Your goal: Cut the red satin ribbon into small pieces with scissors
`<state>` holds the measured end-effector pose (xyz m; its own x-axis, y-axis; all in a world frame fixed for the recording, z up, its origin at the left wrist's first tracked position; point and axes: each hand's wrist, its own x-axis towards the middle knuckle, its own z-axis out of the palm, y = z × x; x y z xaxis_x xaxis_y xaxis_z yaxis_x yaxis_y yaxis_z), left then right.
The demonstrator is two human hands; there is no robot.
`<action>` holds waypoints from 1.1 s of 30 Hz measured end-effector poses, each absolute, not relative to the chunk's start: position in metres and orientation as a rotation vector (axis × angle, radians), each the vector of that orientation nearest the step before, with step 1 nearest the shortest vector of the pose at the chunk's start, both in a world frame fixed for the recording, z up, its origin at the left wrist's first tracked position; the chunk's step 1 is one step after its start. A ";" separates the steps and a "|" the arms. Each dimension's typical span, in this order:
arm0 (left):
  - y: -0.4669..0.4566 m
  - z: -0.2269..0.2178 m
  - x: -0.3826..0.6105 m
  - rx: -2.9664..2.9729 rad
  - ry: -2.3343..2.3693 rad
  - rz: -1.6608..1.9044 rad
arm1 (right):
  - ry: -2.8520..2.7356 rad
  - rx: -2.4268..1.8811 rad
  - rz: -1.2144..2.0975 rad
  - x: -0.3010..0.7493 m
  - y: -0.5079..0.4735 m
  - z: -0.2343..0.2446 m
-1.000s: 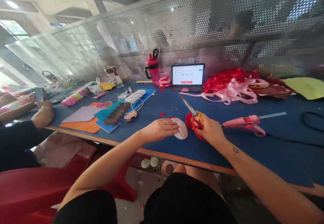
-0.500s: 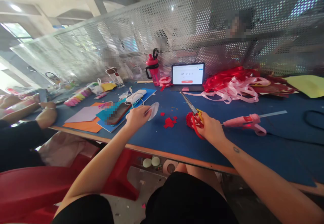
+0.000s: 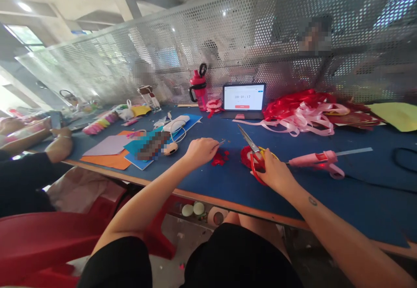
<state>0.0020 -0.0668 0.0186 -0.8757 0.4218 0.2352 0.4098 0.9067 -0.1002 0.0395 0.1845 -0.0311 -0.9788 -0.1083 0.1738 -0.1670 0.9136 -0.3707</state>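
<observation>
My right hand (image 3: 275,171) is closed around red-handled scissors (image 3: 249,141), blades pointing up and away, next to a crumpled red ribbon bunch (image 3: 246,157). My left hand (image 3: 200,152) hangs just above the blue table (image 3: 208,183), its fingertips pinching a small, thin, pale item (image 3: 222,142) too small to identify. Just beyond those fingers, small red paper scraps (image 3: 219,159) lie in a loose pile. The white oval piece from the earlier frames does not show.
A pink hot glue gun (image 3: 316,159) lies to the right. Pink and red ribbons (image 3: 299,118) heap behind it, near a tablet showing a timer (image 3: 244,97) and a red bottle (image 3: 198,86). Coloured sheets (image 3: 107,153) lie left, near a co-worker's arm (image 3: 60,147). A perforated metal screen (image 3: 208,40) stands behind.
My left hand has moved right, over the red scraps, and the white oval no longer shows in it. My right hand and the scissors have barely moved.
</observation>
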 end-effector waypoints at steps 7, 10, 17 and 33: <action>-0.092 0.041 -0.005 -0.409 -2.710 -0.064 | -2.929 0.192 0.589 0.039 0.187 -0.029; -0.106 0.037 -0.033 -0.181 -2.696 -0.406 | -2.940 0.199 0.589 0.040 0.189 -0.026; -0.108 -0.001 -0.112 0.132 -2.685 -0.910 | -2.986 0.241 0.758 0.041 0.184 -0.022; -0.077 -0.013 -0.118 -0.346 -2.795 -0.622 | -2.692 0.303 1.279 0.046 0.180 -0.015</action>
<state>-0.1181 -0.0774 -0.0131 -0.9387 0.1735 0.2978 0.2833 0.8804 0.3804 0.0460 0.1796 -0.0153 -0.9690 -0.1188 0.2165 -0.2428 0.6171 -0.7484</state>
